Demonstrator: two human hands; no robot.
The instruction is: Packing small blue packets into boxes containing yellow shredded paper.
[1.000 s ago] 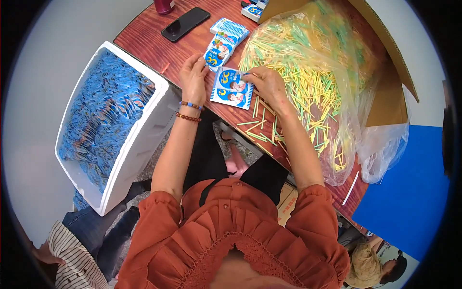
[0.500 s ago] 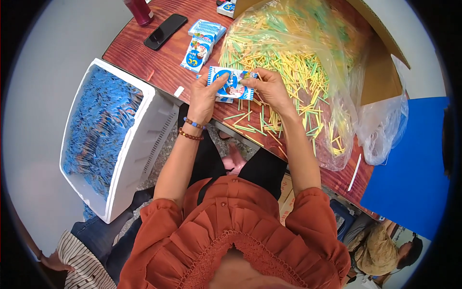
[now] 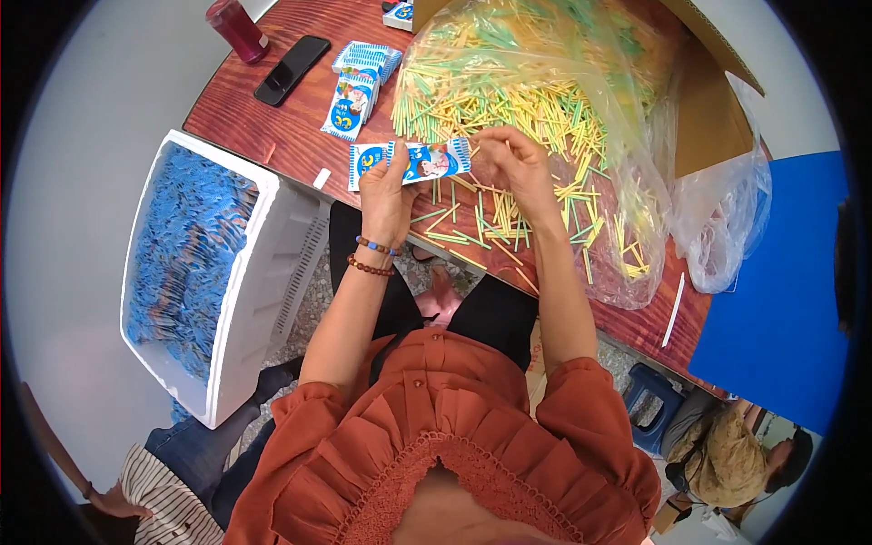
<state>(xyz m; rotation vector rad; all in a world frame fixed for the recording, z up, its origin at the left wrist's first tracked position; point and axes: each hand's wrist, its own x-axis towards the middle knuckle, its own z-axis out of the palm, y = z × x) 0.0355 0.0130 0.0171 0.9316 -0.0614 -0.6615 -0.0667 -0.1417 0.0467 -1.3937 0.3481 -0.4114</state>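
Note:
My left hand (image 3: 383, 195) holds a small blue-and-white flat packet (image 3: 438, 162) over the near edge of the table, thumb on top of it. Another blue-and-white packet (image 3: 361, 168) shows just behind that thumb; whether it is held too or lies on the table I cannot tell. My right hand (image 3: 525, 173) hovers beside the packet's right end, fingers bent but apart, with nothing visible in them. Loose yellow and green thin sticks (image 3: 509, 216) lie on the table below it. A stack of similar packets (image 3: 352, 104) lies farther back.
A large clear bag (image 3: 627, 82) of yellow and green sticks spreads over the table by a cardboard box (image 3: 708, 118). A black phone (image 3: 292, 70) and a red bottle (image 3: 238, 32) are at the back left. A white foam box (image 3: 232, 300) of blue pieces stands left. Other people sit nearby.
My right hand has come off the packet and moved slightly right. The packet in my left hand now looks narrower and tilted, and the packet behind it shows more. The view has shifted slightly.

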